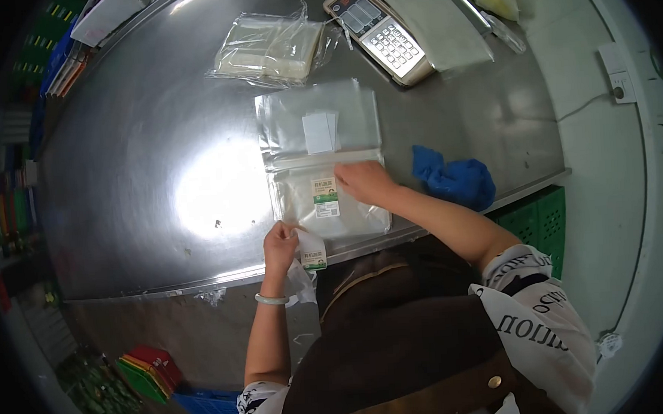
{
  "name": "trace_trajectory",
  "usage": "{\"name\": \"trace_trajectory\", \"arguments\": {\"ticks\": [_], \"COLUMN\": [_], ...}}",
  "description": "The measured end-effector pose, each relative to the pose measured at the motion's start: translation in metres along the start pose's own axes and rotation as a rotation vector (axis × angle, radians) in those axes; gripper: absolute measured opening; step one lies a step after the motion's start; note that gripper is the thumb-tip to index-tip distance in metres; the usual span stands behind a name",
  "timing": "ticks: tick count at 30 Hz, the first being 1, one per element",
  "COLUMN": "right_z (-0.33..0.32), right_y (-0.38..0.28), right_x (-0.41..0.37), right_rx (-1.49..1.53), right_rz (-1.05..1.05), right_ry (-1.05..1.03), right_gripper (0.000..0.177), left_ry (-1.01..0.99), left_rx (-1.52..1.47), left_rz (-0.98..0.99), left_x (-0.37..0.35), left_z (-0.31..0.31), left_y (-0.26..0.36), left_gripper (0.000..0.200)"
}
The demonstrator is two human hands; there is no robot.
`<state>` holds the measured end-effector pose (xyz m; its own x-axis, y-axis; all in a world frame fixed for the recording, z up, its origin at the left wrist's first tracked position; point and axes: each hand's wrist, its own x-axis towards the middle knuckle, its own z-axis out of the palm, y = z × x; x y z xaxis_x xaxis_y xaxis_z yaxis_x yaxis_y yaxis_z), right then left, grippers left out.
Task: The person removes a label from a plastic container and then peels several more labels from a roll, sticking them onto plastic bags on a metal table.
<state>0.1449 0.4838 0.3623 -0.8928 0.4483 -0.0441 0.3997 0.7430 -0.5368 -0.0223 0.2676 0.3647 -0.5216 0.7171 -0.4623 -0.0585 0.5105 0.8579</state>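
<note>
A stack of clear plastic bags (294, 201) lies flat near the table's front edge. A green and white label (326, 197) is on the upper bag. My right hand (363, 183) is at that label's right side, its fingers pressed together on the bag; whether they pinch anything is hidden. My left hand (280, 247) is closed on a strip of label backing (307, 242), which hangs over the table edge with another label (314, 260) on it. Small white cards (320, 132) lie on the bags farther back.
On the metal table (119, 165) are a wrapped bag pack (267, 49) and a scale with keypad (390, 46) at the back. Plastic sheets (442, 29) lie beside the scale. A crumpled blue bag (457, 179) is at the right. Green crates (538, 222) stand below the right edge.
</note>
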Motion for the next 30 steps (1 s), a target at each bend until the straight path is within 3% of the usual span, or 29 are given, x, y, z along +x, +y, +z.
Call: {"name": "trace_trajectory", "arguments": {"ticks": [2,5,8,9,11,13,15,18,20,22,25,28,30], "right_z": [0.001,0.006,0.004,0.0,-0.001,-0.038,-0.065,-0.062,-0.029,-0.014,-0.018,-0.015,-0.014], "right_y": [0.01,0.018,0.021,0.022,0.042,0.055,0.069,0.02,-0.008,-0.044,-0.057,-0.051,-0.049], "right_x": [-0.028,-0.037,-0.019,-0.013,0.006,0.017,0.026,0.018,0.001,-0.014,-0.01,-0.005,0.006], "right_rx": [0.099,0.109,0.273,0.277,0.502,0.997,0.98,0.727,0.869,0.692,0.807,0.595,0.546], "right_rz": [-0.317,-0.37,-0.035,-0.085,0.162,0.575,0.599,0.401,0.237,0.103,0.261,0.15,0.246], "right_ry": [-0.048,-0.157,-0.305,-0.248,-0.11,0.292,0.775,0.675,0.013,-0.286,-0.352,-0.069,0.041], "right_gripper": [0.021,0.02,0.021,0.022,0.02,0.02,0.008,0.008,0.015,0.02,0.024,0.022,0.021], "left_ry": [0.03,-0.086,-0.203,-0.188,-0.16,-0.113,-0.093,-0.091,-0.149,-0.186,-0.194,-0.137,-0.049], "left_rx": [-0.186,-0.065,0.045,0.038,0.021,-0.039,-0.134,-0.24,-0.25,-0.201,-0.059,0.256,0.201], "left_rz": [-0.001,0.075,-0.021,0.034,0.142,0.152,0.161,0.097,0.043,0.024,0.019,0.032,-0.009], "left_x": [-0.002,-0.005,-0.004,-0.003,-0.002,0.002,0.002,0.006,0.005,0.006,0.011,0.007,0.007], "left_z": [0.005,-0.004,-0.013,-0.012,-0.007,-0.002,0.004,0.017,0.026,0.028,0.019,0.008,0.008], "left_y": [0.012,0.009,0.008,0.01,0.024,0.033,0.046,0.063,0.069,0.064,0.037,0.025,0.015], "left_gripper": [0.01,0.008,0.007,0.006,0.005,0.004,0.004,0.005,0.004,0.005,0.016,0.026,0.029]}}
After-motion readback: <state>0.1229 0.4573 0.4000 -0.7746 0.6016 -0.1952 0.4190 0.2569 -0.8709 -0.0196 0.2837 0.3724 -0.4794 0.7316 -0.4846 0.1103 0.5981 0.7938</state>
